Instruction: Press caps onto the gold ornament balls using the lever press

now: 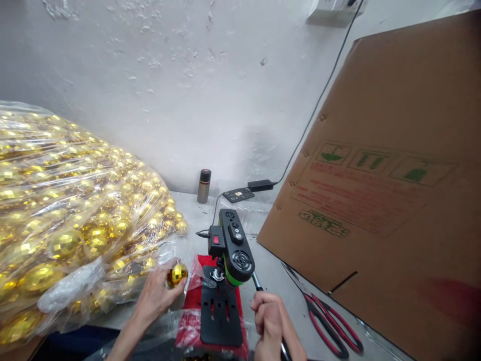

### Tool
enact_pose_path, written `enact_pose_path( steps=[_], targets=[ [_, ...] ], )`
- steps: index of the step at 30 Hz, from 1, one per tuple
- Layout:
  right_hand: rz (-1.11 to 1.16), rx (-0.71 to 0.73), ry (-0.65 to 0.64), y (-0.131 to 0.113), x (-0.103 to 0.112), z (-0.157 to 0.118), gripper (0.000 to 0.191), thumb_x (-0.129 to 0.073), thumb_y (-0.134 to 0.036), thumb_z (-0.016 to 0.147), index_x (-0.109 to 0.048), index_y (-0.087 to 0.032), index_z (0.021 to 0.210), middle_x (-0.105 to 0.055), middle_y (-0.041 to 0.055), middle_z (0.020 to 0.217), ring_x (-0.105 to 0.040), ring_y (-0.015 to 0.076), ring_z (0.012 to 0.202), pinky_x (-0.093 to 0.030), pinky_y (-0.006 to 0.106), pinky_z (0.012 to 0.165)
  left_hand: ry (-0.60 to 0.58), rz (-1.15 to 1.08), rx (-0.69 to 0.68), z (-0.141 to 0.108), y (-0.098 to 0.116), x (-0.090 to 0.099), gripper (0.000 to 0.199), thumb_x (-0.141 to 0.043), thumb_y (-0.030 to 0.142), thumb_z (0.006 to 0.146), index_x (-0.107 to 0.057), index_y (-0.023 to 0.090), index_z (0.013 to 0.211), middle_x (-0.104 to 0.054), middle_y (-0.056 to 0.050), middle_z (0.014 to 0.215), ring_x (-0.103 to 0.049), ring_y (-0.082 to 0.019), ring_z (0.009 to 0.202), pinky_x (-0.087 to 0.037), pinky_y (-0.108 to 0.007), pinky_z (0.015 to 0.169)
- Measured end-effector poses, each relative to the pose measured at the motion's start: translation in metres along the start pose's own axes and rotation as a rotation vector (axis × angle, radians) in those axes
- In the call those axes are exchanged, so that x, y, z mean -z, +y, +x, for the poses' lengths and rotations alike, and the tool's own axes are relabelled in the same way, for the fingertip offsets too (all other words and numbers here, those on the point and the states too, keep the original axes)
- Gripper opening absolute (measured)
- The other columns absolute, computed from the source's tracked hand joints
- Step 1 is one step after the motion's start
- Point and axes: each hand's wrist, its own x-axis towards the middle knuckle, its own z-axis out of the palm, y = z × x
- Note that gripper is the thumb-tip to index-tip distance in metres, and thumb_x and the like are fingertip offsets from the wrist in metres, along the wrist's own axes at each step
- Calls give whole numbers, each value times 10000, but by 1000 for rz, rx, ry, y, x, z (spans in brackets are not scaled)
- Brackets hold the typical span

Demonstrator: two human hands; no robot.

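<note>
My left hand (160,293) is closed around a shiny gold faceted ball (177,275), beside the left edge of a small black machine (236,243). That machine has a green band at its lower end and a red switch on its side box. Its black slotted base plate (221,313) lies on red cloth or film (191,306). A metal lever (257,281) with a dark grip comes out on the machine's right, and my right hand (272,323) is wrapped round it. Part of another gold ball (197,357) shows at the bottom edge.
A large clear bag (93,200) full of gold balls fills the left. On the right stands a big cardboard box (376,175), with red-handled scissors (332,326) in front. Near the wall are a dark-capped canister (204,186), a black patterned case (238,194) and a power adapter (260,185).
</note>
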Motion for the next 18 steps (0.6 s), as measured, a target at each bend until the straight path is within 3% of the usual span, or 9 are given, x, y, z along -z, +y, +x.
enact_pose_path(
  steps=[4,7,10,14,18],
  targets=[
    [-28,-38,-56,-6,2,18,510,-556,-436,1098,-474,-225,641,-511,-6,644,-493,130,614,-345,280,578,-216,-641,386,-39,7,-11,724,-766,845,691,-700,234,1073,-837,-90,975,-804,-306,887,-641,-431,821],
    [-46,5,-143,-6,6,28,523,-541,-450,1102,-496,-219,634,-536,-2,640,-520,122,607,-358,251,538,-272,-919,523,-54,18,-32,832,-847,857,617,-684,237,1148,-833,-101,1050,-809,-306,961,-639,-432,866],
    [-34,30,-186,-5,9,30,502,-536,-411,1107,-521,-217,645,-541,-1,641,-540,121,618,-368,233,520,-252,-916,474,-54,28,-55,870,-897,812,583,-693,214,1182,-822,-133,1137,-784,-338,1093,-618,-450,973],
    [-45,-54,-118,-9,5,21,498,-527,-448,1105,-507,-224,660,-533,-4,673,-480,119,604,-364,257,546,-171,-687,297,-48,30,-80,775,-853,767,664,-703,212,1184,-803,-138,1220,-752,-354,1179,-587,-475,1061],
    [-41,-81,-98,-9,4,16,497,-505,-426,1113,-477,-225,660,-509,-9,690,-476,120,621,-357,269,566,-201,-422,140,-51,26,-92,616,-835,624,753,-739,237,1223,-806,-138,1261,-736,-373,1192,-566,-556,1092]
  ],
)
